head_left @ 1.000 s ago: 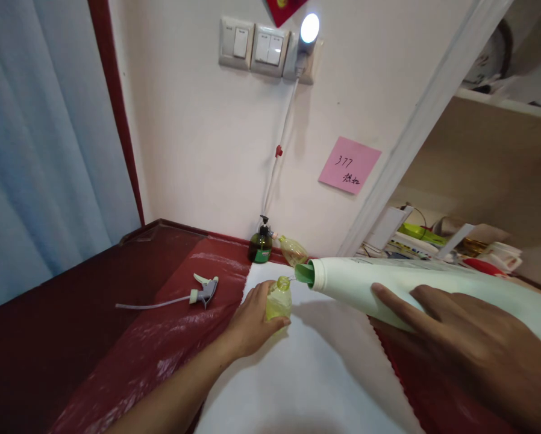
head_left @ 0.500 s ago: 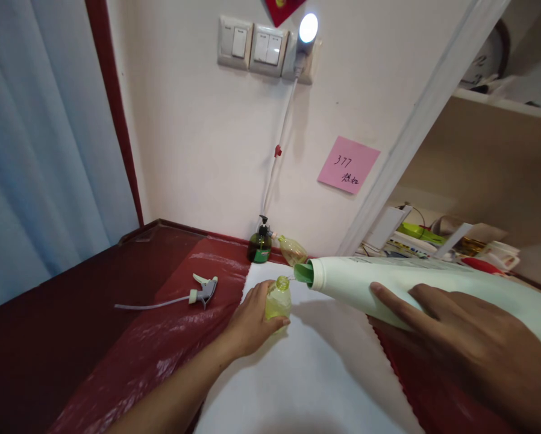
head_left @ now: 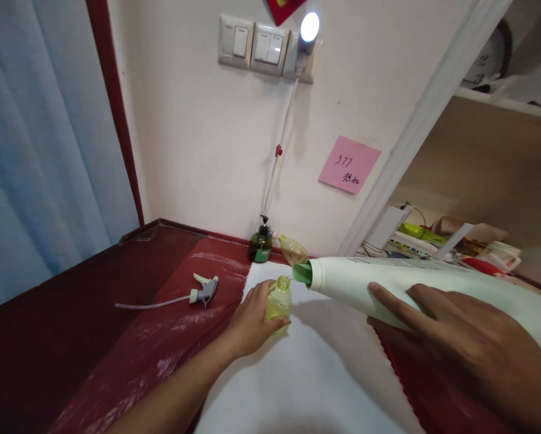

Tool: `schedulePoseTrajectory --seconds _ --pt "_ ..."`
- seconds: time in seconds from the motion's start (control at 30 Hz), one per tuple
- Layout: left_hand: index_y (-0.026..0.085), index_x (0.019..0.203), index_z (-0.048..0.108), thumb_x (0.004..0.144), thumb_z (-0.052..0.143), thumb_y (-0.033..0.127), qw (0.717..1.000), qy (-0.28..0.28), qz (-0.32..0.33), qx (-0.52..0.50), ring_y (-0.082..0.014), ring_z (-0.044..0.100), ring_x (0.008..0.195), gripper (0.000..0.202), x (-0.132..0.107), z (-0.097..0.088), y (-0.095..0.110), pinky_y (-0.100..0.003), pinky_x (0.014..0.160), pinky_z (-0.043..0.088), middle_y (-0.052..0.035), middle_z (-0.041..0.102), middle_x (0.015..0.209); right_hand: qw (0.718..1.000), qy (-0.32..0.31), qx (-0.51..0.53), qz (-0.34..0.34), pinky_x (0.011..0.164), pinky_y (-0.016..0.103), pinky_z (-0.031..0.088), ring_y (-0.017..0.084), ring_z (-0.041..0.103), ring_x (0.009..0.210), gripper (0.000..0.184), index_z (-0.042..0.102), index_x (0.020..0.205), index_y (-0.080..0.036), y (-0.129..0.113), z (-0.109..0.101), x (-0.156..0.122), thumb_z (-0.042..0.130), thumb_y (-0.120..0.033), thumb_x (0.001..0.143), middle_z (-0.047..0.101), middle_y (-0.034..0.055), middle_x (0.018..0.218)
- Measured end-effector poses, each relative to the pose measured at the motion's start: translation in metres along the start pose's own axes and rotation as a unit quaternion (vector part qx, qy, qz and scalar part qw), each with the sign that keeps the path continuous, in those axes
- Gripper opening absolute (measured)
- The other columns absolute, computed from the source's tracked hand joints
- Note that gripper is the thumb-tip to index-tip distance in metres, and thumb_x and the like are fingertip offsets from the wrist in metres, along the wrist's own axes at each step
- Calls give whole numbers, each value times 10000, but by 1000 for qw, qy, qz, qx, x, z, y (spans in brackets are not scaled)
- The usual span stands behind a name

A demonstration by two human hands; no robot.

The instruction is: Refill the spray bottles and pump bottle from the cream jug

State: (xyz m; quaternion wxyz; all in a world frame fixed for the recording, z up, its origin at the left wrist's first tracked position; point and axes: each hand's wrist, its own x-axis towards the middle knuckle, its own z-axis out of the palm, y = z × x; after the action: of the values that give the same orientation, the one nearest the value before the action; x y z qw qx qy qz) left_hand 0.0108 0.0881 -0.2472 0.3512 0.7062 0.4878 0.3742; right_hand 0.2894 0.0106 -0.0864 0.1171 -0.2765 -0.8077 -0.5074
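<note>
My left hand (head_left: 251, 320) is wrapped round a small yellow-green bottle (head_left: 278, 299) that stands upright on a white cloth (head_left: 306, 374). My right hand (head_left: 460, 343) grips a large white bottle (head_left: 388, 280), tipped almost flat. Its green spout (head_left: 303, 272) hangs just above and right of the small bottle's open neck. A thin stream of liquid seems to pass between them.
A grey spray-trigger head with its tube (head_left: 198, 294) lies on the red plastic table cover (head_left: 162, 337) to the left. A dark green pump bottle (head_left: 260, 243) and a clear bottle (head_left: 293, 250) stand by the wall. Cluttered shelves (head_left: 451, 241) fill the right side.
The white bottle's spout has crept slightly left, closer over the small bottle's neck. Both hands otherwise hold their places.
</note>
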Motion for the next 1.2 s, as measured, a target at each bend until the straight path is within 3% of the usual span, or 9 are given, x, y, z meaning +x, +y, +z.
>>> schedulePoseTrajectory --seconds 0.37,0.47,0.57,0.67,0.8,0.87,0.93,1.1,1.2 --pt "188 1383 480 784 728 328 1000 -7 -6 15 -332 473 1367 663 2 -1 3 -465 1140 361 -162 541 1477 998 -2 35 59 494 341 470 201 628 504 285 583 1264 -218 -14 21 -20 417 -351 1076 669 29 772" --pt "188 1380 473 778 721 319 1000 -8 -8 14 -331 481 1357 665 2 -1 3 -469 1136 364 -165 550 1463 994 4 48 99 503 334 442 196 625 517 319 614 1271 -216 -18 33 -28 509 -418 1047 647 10 755" --pt "182 1377 463 773 708 333 1000 0 -5 2 -341 480 1359 669 1 -2 2 -492 1136 359 -181 550 1452 976 13 132 172 531 314 480 199 692 618 395 651 1251 -204 -17 46 -30 596 -501 996 702 24 813" --pt "184 1370 464 774 697 358 1000 2 -4 -8 -351 485 1357 664 2 -3 1 -514 1137 355 -183 552 1441 905 32 274 325 636 321 562 221 745 768 423 692 1194 -219 -14 58 -28 672 -546 926 777 51 958" --pt "193 1385 455 785 706 391 1000 -6 5 -13 -357 473 1378 680 3 -4 -3 -530 1162 336 -182 544 1449 756 78 388 521 790 436 586 284 735 938 485 728 1140 -261 -19 79 -23 795 -568 771 772 72 1133" --pt "192 1412 432 799 704 385 1000 -6 10 -16 -351 442 1413 698 4 -4 -6 -533 1185 316 -185 520 1479 676 125 429 586 872 470 561 297 709 1006 523 739 1114 -247 -26 92 -20 843 -556 705 761 80 1147" --pt "192 1435 408 815 701 379 1000 -8 12 -15 -347 409 1445 711 5 -4 -9 -538 1206 291 -188 489 1516 614 170 457 621 909 469 550 290 695 1027 544 737 1099 -223 -36 104 -18 858 -550 681 757 89 1136" --pt "179 1466 356 839 686 383 1000 -11 2 -10 -346 383 1461 738 7 -3 -15 -532 1211 279 -191 443 1552 550 220 467 657 770 412 593 262 709 910 591 692 1127 -175 -62 126 -15 798 -596 726 754 117 1074" --pt "174 1466 352 843 678 395 1000 -14 -1 -9 -345 406 1444 737 9 -3 -15 -523 1199 297 -192 451 1540 533 228 466 668 719 397 599 254 709 870 597 667 1155 -165 -76 134 -16 769 -604 763 750 123 1066"
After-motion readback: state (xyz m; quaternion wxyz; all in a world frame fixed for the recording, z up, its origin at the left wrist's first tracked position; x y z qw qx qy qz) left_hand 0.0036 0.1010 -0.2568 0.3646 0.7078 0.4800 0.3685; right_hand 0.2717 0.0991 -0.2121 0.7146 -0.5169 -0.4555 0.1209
